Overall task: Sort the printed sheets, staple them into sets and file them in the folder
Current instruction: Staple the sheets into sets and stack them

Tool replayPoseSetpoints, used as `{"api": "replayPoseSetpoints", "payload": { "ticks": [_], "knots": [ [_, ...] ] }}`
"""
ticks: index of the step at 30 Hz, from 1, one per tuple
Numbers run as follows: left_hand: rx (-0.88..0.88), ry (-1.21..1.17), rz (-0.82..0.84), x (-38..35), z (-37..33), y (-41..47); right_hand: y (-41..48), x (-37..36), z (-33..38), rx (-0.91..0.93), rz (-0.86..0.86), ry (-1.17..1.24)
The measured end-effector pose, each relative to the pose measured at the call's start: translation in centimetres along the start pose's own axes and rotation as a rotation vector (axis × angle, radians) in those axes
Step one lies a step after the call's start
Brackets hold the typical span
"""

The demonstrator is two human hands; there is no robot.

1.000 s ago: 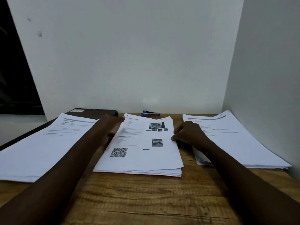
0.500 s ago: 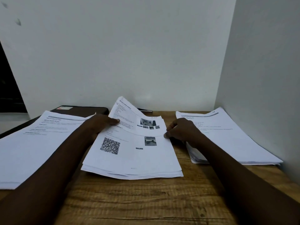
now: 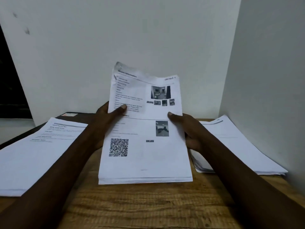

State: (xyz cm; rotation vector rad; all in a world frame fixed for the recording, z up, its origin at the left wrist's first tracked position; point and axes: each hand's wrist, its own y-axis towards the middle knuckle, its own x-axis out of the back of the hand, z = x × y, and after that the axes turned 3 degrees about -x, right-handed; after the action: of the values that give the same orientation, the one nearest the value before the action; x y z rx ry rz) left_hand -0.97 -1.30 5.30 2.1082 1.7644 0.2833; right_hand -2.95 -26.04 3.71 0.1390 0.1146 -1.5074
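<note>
The middle stack of printed sheets (image 3: 145, 156), with photos and a QR code on its top page, is lifted off the wooden desk (image 3: 148, 205) and tilted up toward me. My left hand (image 3: 107, 119) grips its left edge, thumb on the top page. My right hand (image 3: 189, 129) grips its right edge. A second stack of sheets (image 3: 38, 149) lies flat on the left, partly over a dark folder (image 3: 79, 115). A third stack (image 3: 234, 144) lies on the right by the wall. The stapler is hidden behind the raised sheets.
White walls close off the desk at the back and on the right. The desk's left side ends at a dark opening (image 3: 9, 90) and a pale ledge (image 3: 14, 126).
Both hands took hold of the middle stack's sides and raised it from flat on the desk to tilted up in front of me. It now covers the stapler at the back.
</note>
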Motion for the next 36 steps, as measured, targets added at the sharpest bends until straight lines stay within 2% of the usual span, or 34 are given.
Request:
{"api": "replayPoseSetpoints", "payload": {
  "ticks": [4, 6, 8, 13, 19, 25, 31, 36],
  "knots": [
    [-0.154, 0.073, -0.036, -2.0, -3.8, 0.1, -1.1, -1.3, 2.7, 0.538, -0.299, -0.228],
    [-0.212, 0.046, -0.026, -3.2, -6.1, 0.0, -2.3, -2.5, 4.3, 0.764, -0.334, -0.265],
    [-0.275, 0.055, -0.007, -4.0, -7.6, -0.2, -3.0, -3.2, 5.2, 0.871, -0.351, -0.291],
    [-0.265, 0.135, -0.057, -3.9, -6.9, -0.6, -2.9, -2.8, 4.9, 0.798, -0.353, -0.289],
    [-0.184, 0.079, -0.076, -3.2, -5.0, -0.8, -3.1, -2.8, 5.1, 0.737, -0.355, -0.341],
    [-0.226, 0.033, -0.107, -3.2, -6.0, -0.4, -3.9, -3.6, 6.2, 0.757, -0.329, -0.320],
    [-0.143, 0.066, -0.119, -3.4, -3.5, -1.0, -3.0, -3.1, 4.1, 0.539, -0.329, -0.351],
    [-0.182, 0.057, -0.105, -3.5, -4.6, -0.4, -3.0, -2.8, 5.0, 0.579, -0.342, -0.318]
  ]
}}
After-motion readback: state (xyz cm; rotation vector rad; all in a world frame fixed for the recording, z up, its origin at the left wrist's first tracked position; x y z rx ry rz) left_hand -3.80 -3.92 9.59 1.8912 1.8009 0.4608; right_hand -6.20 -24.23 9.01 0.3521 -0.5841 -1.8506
